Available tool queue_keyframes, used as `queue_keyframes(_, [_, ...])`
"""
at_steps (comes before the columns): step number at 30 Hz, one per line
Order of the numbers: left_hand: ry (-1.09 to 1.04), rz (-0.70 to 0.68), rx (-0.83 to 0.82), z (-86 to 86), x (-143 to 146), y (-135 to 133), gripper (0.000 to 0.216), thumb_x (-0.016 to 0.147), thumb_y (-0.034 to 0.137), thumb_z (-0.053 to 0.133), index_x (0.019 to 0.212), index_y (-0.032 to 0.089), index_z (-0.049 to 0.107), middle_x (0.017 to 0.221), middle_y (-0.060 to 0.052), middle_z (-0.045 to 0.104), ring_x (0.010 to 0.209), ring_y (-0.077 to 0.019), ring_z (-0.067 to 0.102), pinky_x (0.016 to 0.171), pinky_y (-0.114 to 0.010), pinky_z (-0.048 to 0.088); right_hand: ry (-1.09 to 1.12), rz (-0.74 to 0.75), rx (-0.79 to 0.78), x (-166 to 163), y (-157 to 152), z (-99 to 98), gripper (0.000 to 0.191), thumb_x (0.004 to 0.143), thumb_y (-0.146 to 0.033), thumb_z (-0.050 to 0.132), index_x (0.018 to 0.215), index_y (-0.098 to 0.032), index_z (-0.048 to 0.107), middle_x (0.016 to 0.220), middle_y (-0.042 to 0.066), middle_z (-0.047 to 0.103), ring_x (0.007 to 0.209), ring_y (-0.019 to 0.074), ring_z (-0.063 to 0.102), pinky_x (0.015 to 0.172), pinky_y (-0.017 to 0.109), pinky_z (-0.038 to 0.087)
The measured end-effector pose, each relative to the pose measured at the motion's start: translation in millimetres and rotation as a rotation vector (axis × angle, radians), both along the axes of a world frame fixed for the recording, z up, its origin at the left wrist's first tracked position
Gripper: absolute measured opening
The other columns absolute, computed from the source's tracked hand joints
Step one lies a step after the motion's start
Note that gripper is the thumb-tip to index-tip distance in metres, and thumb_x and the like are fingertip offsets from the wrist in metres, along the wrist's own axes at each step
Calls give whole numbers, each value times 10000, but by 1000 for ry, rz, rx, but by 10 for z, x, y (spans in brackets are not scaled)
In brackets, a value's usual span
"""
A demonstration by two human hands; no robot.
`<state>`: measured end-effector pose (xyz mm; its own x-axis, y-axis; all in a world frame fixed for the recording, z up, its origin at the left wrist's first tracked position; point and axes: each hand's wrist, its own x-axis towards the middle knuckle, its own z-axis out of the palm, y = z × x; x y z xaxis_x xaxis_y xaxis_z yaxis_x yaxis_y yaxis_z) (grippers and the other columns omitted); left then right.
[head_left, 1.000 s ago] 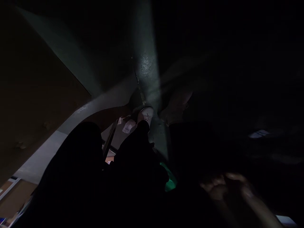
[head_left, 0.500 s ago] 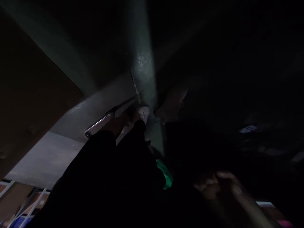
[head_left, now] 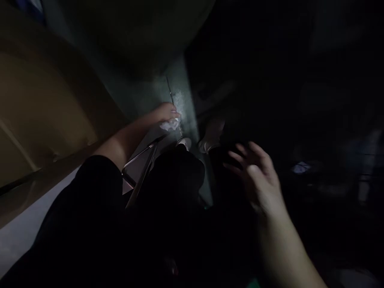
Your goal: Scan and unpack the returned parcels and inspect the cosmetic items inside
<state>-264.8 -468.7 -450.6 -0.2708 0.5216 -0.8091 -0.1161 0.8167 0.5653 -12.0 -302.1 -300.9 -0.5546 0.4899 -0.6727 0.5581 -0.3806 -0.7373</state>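
Note:
The view is very dark and looks straight down. My left hand (head_left: 164, 113) is stretched forward and closed on a crumpled white wad (head_left: 169, 125), paper or cloth, held against a grey-green vertical surface (head_left: 183, 100). My right hand (head_left: 255, 172) hangs in the air at centre right, fingers spread, holding nothing. Two light shoes (head_left: 207, 138) show below, between the hands.
A tan panel or wall (head_left: 45, 100) fills the left side. Thin metal bars (head_left: 141, 168), perhaps a frame or ladder, run under my left arm. Pale floor (head_left: 15, 240) shows at bottom left. The right half is too dark to read.
My left arm has reached forward, with a white wad now in the hand. My right hand rose from the lower right and spread open. The camera tilted.

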Motion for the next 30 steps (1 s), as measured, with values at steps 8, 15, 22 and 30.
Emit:
queue_keyframes(8, [338, -66, 411, 1876, 612, 54, 300, 998, 394, 587, 895, 122, 658, 824, -11, 657, 754, -142, 652, 714, -311, 571, 367, 42, -49, -410, -542, 379, 816, 849, -529, 669, 1543, -198, 396, 1422, 107, 615, 1336, 263, 556, 1074, 464, 444])
queue_keyframes(15, [835, 131, 649, 2748, 901, -198, 277, 1016, 282, 464, 960, 127, 687, 1125, -153, 681, 1065, -248, 659, 957, -434, 536, 601, -291, -30, -414, -1149, 1195, 566, 617, -263, 881, 1149, -181, 708, 1135, 78, 754, 1046, 241, 696, 992, 382, 548])
queue_keyframes(22, [971, -137, 889, 3172, 1250, -451, 524, 898, 192, 579, 1413, 286, 572, 1549, -30, 509, 1400, -223, 512, 1180, -368, 431, 680, -325, -259, -519, -1041, 1461, 235, 746, -206, 769, 947, -219, 649, 862, 1, 730, 862, 158, 715, 846, 274, 593])
queue_keyframes(30, [1344, 158, 573, 3950, -98, -401, 374, 946, 62, 467, 1238, 184, 667, 1365, -94, 636, 1311, -267, 558, 1133, -430, 434, 474, -125, -427, -85, -785, 1215, 331, 860, -378, 711, 1135, -201, 663, 1130, 101, 745, 864, 163, 742, 791, 312, 599])
